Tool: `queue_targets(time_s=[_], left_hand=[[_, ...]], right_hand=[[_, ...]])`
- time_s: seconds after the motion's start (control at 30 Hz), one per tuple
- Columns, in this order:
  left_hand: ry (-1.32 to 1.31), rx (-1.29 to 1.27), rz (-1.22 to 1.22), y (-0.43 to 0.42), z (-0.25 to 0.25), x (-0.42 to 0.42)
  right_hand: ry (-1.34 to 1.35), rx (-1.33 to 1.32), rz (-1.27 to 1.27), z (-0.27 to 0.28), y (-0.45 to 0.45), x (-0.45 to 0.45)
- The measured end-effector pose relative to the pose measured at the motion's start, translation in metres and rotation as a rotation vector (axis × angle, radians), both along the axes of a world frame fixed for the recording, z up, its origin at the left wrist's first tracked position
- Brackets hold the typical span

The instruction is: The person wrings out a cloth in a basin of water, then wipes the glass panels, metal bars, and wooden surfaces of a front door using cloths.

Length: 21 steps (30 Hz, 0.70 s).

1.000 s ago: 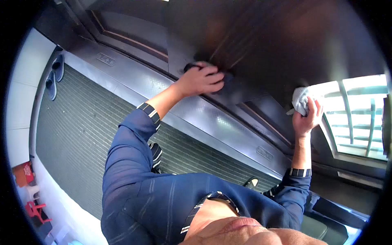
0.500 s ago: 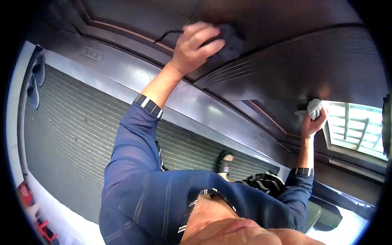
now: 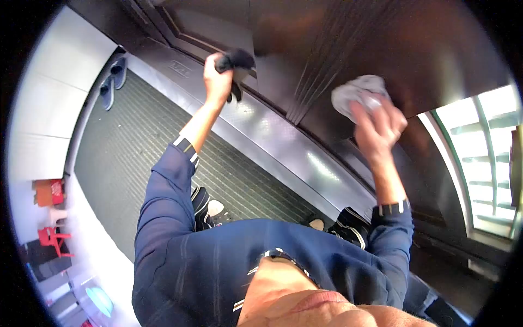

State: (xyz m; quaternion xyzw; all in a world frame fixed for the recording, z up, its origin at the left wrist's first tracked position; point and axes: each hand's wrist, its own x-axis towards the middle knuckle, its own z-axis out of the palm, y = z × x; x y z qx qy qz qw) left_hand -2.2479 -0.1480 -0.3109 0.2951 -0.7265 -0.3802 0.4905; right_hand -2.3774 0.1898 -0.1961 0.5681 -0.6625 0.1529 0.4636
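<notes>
A bunched black cloth (image 3: pixel 238 59) is in my left hand (image 3: pixel 217 82), whose fingers are closed round it. It is held near the lower part of a dark brown panelled door (image 3: pixel 294 32), with a loose end hanging below my fingers; whether it touches the door I cannot tell. My right hand (image 3: pixel 378 128) grips a crumpled white cloth (image 3: pixel 357 90) and lays it against the door, to the right of a band of carved grooves (image 3: pixel 318 65). The fingers of that hand are slightly blurred.
Along the door's foot runs a shiny metal sill (image 3: pixel 261 117). I stand by a grey ribbed mat (image 3: pixel 147 141); dark slippers (image 3: pixel 111 84) lie at its far left end. A barred window (image 3: pixel 485 147) is at right. A red chair (image 3: pixel 53 240) and a light-blue basin (image 3: pixel 99 301) are at lower left.
My right hand has moved up and left with the white cloth, from beside the window onto the door. The left hand has come lower and left with the black cloth. My view has shifted.
</notes>
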Motion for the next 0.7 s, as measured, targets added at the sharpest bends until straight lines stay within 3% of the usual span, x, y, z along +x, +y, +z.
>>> queue_targets(time_s=[0.03,0.13,0.23,0.27,0.37,0.4,0.5,0.6,0.7], left_hand=[[0.125,-0.039,-0.020,0.000,0.029,-0.004],[0.241,-0.252,0.037,0.026,0.122,-0.026],[0.340,-0.444,0.065,0.046,0.150,-0.055],[0.243,-0.591,0.144,0.056,0.149,-0.060],[0.260,-0.685,0.185,0.078,0.092,-0.086],[0.251,-0.572,0.193,0.082,0.069,-0.090],[0.142,-0.254,0.264,0.087,-0.024,-0.094],[0.033,-0.090,0.269,0.107,-0.095,-0.098],[-0.032,0.077,0.295,0.123,-0.175,-0.106]], right_hand=[[-0.057,0.055,-0.044,-0.025,-0.010,-0.008],[-0.155,0.172,0.172,-0.085,-0.031,-0.016],[-0.154,0.344,0.178,-0.170,-0.033,-0.021],[-0.132,0.401,0.168,-0.198,-0.031,-0.024],[-0.096,0.635,0.068,-0.280,-0.014,-0.031],[-0.160,0.673,0.013,-0.304,-0.015,-0.030],[-0.153,0.660,0.125,-0.287,-0.008,-0.029],[-0.677,0.886,0.273,-0.250,0.007,-0.025],[-1.129,0.705,0.398,-0.232,0.036,-0.030]])
